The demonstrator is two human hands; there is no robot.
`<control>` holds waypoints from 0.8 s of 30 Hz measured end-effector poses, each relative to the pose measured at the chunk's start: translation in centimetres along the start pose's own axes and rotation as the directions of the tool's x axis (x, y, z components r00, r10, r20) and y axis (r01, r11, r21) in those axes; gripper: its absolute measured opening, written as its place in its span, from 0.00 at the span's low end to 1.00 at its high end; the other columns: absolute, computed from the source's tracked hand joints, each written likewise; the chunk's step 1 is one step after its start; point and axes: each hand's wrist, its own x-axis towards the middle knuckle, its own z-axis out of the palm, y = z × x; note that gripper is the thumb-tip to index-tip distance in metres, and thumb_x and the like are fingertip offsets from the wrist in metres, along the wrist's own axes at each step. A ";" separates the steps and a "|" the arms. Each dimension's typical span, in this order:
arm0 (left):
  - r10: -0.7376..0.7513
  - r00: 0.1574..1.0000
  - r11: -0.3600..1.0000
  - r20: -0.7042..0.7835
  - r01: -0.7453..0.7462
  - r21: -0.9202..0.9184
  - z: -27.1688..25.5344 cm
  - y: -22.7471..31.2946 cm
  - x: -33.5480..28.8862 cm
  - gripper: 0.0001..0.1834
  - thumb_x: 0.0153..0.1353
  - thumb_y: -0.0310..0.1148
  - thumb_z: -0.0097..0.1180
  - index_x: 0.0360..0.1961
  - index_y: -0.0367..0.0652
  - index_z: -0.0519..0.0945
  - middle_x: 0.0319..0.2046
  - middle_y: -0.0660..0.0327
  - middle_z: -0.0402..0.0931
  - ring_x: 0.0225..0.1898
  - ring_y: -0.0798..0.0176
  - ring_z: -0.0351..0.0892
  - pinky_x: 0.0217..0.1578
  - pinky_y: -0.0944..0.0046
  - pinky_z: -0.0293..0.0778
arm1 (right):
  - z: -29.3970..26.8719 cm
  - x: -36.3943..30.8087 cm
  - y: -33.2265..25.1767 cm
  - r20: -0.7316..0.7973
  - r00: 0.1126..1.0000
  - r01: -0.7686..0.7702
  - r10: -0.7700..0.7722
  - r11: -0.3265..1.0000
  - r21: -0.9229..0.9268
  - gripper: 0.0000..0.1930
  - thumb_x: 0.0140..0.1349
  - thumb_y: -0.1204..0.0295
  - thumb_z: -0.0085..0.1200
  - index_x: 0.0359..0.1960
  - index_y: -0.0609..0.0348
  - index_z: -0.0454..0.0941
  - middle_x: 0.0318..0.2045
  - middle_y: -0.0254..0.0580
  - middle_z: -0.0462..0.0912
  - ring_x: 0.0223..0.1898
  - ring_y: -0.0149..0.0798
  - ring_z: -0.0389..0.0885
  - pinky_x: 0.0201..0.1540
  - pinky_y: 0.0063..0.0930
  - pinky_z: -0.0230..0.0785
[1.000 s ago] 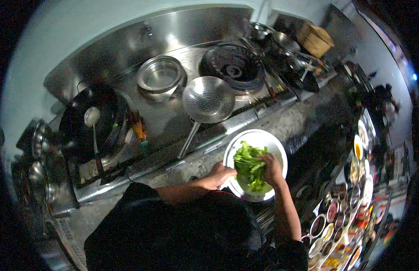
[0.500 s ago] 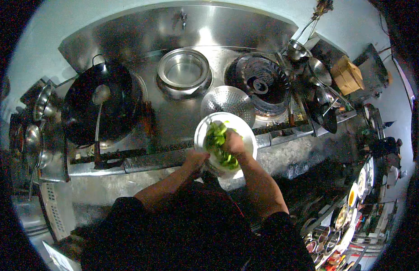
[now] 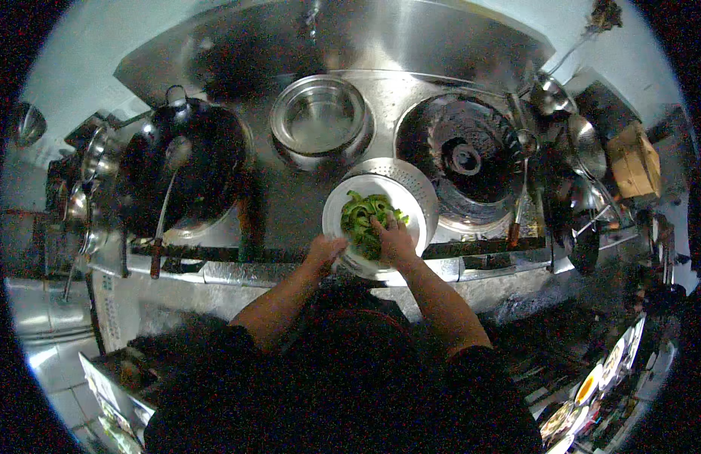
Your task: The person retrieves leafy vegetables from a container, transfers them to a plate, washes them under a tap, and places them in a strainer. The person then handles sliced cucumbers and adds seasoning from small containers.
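A round white bowl (image 3: 334, 208) is in front of me at the stove's front edge, over part of a perforated metal strainer (image 3: 411, 178). Curled green strips, which look like cut green pepper (image 3: 358, 219), lie in it. With its fingers closed on the near left rim, my left hand (image 3: 325, 253) holds the bowl. My right hand (image 3: 396, 244) reaches in over the right side, fingers bent around some of the strips. Those fingertips are partly hidden among the green pieces.
A black wok (image 3: 207, 151) with a long-handled ladle (image 3: 166, 204) in it is at left. Behind the bowl is a round metal pot (image 3: 320, 117). At right are an uncovered burner (image 3: 464, 159), another ladle (image 3: 523, 181) and a wooden box (image 3: 634, 163).
The view has shifted, so the stove appears moved. My right fingers, earlier bunched above the green strips, now rest lower and more spread among them. My left hand still holds the rim.
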 end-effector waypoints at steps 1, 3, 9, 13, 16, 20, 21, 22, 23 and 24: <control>-0.173 0.985 0.954 -0.001 0.167 -0.249 -0.2 1.5 -1.0 0.18 0.55 0.44 0.63 0.41 0.42 0.82 0.35 0.53 0.83 0.35 0.53 0.83 0.37 0.51 0.77 | 0.2 0.5 0.3 -0.017 1.000 0.007 -0.007 1.000 0.006 0.47 0.45 0.73 0.65 0.70 0.37 0.57 0.63 0.66 0.61 0.56 0.67 0.69 0.55 0.55 0.70; -0.380 0.925 0.795 -0.013 0.319 -0.516 -0.4 5.1 -1.6 0.20 0.55 0.43 0.63 0.43 0.39 0.82 0.35 0.52 0.83 0.36 0.53 0.84 0.39 0.52 0.77 | -0.3 1.6 0.8 -0.058 0.997 0.039 -0.040 0.999 -0.019 0.35 0.49 0.78 0.58 0.63 0.49 0.66 0.53 0.62 0.73 0.51 0.59 0.76 0.47 0.47 0.75; -0.189 0.957 0.949 -0.219 0.236 0.210 -4.5 12.9 -3.4 0.26 0.55 0.48 0.64 0.46 0.38 0.80 0.39 0.50 0.83 0.41 0.49 0.83 0.44 0.52 0.77 | -7.0 7.6 2.1 0.285 0.938 0.039 -0.199 0.875 0.483 0.34 0.48 0.64 0.65 0.58 0.57 0.68 0.45 0.61 0.78 0.47 0.56 0.79 0.51 0.47 0.71; -0.289 0.954 0.944 -0.078 0.298 0.140 -5.5 13.6 -3.7 0.30 0.55 0.53 0.62 0.50 0.40 0.79 0.44 0.48 0.81 0.45 0.46 0.82 0.48 0.50 0.75 | -7.8 7.9 -0.5 0.245 0.942 0.247 -0.229 0.968 -0.044 0.50 0.43 0.58 0.70 0.70 0.44 0.56 0.66 0.59 0.61 0.63 0.64 0.63 0.62 0.54 0.62; -0.303 0.953 0.949 -0.017 0.304 0.088 -5.2 12.1 -4.5 0.33 0.56 0.57 0.60 0.52 0.40 0.77 0.46 0.47 0.80 0.48 0.46 0.80 0.50 0.50 0.74 | -7.0 5.8 -1.6 0.117 0.941 0.330 -0.318 0.939 -0.097 0.53 0.42 0.56 0.72 0.71 0.38 0.53 0.70 0.56 0.53 0.66 0.68 0.57 0.61 0.56 0.63; -0.230 0.965 0.956 -0.126 0.249 0.159 -5.4 9.7 -7.6 0.38 0.55 0.62 0.58 0.54 0.40 0.76 0.48 0.47 0.79 0.50 0.45 0.79 0.52 0.50 0.73 | -7.0 6.5 1.1 0.219 0.932 0.260 -0.289 0.954 0.152 0.45 0.48 0.60 0.68 0.68 0.51 0.59 0.66 0.58 0.61 0.64 0.63 0.62 0.59 0.55 0.66; -0.177 0.963 0.961 -0.206 0.214 0.175 -5.8 9.3 -8.7 0.39 0.54 0.64 0.58 0.54 0.40 0.75 0.49 0.47 0.79 0.50 0.45 0.79 0.53 0.50 0.72 | -6.9 7.5 2.3 0.264 0.928 0.215 -0.262 0.957 0.194 0.44 0.49 0.60 0.68 0.68 0.53 0.59 0.65 0.58 0.62 0.63 0.63 0.63 0.59 0.55 0.66; -0.222 0.939 0.949 -0.263 0.270 0.165 -6.3 8.8 -9.8 0.40 0.53 0.64 0.59 0.54 0.39 0.75 0.49 0.48 0.79 0.50 0.45 0.79 0.53 0.51 0.72 | -6.6 8.6 3.5 0.312 0.920 0.167 -0.237 0.958 0.234 0.43 0.50 0.60 0.67 0.67 0.56 0.59 0.64 0.58 0.64 0.63 0.62 0.64 0.59 0.55 0.66; -0.294 0.904 0.922 -0.312 0.354 0.157 -6.9 8.3 -11.3 0.41 0.53 0.64 0.59 0.55 0.39 0.75 0.50 0.48 0.79 0.50 0.45 0.79 0.53 0.52 0.73 | -5.9 9.4 4.6 0.365 0.906 0.117 -0.214 0.956 0.270 0.42 0.50 0.60 0.67 0.66 0.58 0.60 0.63 0.58 0.65 0.62 0.62 0.64 0.59 0.54 0.65; -0.365 0.859 0.888 -0.359 0.437 0.141 -7.7 7.7 -13.0 0.41 0.52 0.64 0.60 0.55 0.38 0.75 0.50 0.48 0.79 0.51 0.45 0.78 0.53 0.52 0.73 | -4.6 9.6 5.4 0.355 0.910 0.084 -0.212 0.936 0.343 0.42 0.51 0.60 0.67 0.66 0.59 0.60 0.63 0.59 0.65 0.62 0.62 0.65 0.60 0.54 0.64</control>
